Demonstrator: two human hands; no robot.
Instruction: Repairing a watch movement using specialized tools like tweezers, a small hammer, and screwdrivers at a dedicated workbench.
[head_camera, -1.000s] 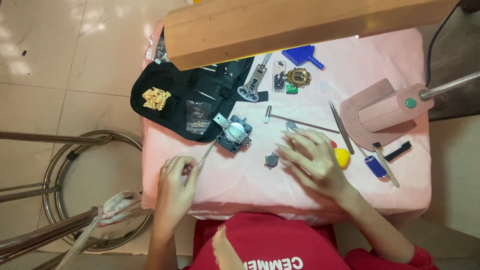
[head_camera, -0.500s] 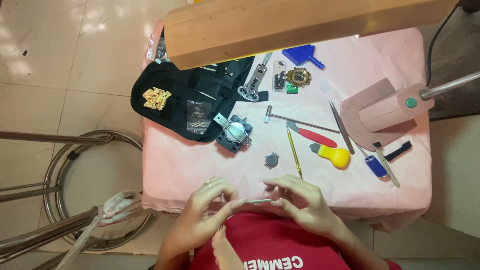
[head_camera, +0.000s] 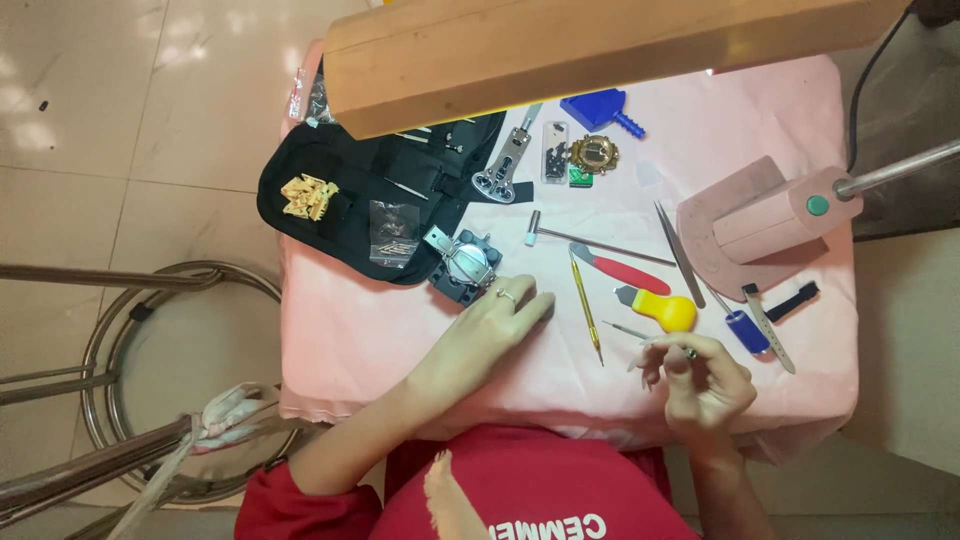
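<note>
clear plastic packets (head_camera: 393, 228) on black tool pouch (head_camera: 345, 180)

Bright, even light falls from above onto the pink desk (head_camera: 760, 110), which looks slightly washed out near its top edge. Shadows under the tools are short and soft. Pale glare patches sit on the tiled floor (head_camera: 150, 90) at upper left. The picture is sharp in the middle; the stool (head_camera: 130, 330) curves slightly near the left edge.

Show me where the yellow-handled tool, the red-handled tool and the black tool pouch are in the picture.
yellow-handled tool (head_camera: 670, 311): head view, on the rounded yellow handle.
red-handled tool (head_camera: 630, 274): head view, on the middle of the red grip.
black tool pouch (head_camera: 360, 180): head view, on the open black fabric panel.
</note>
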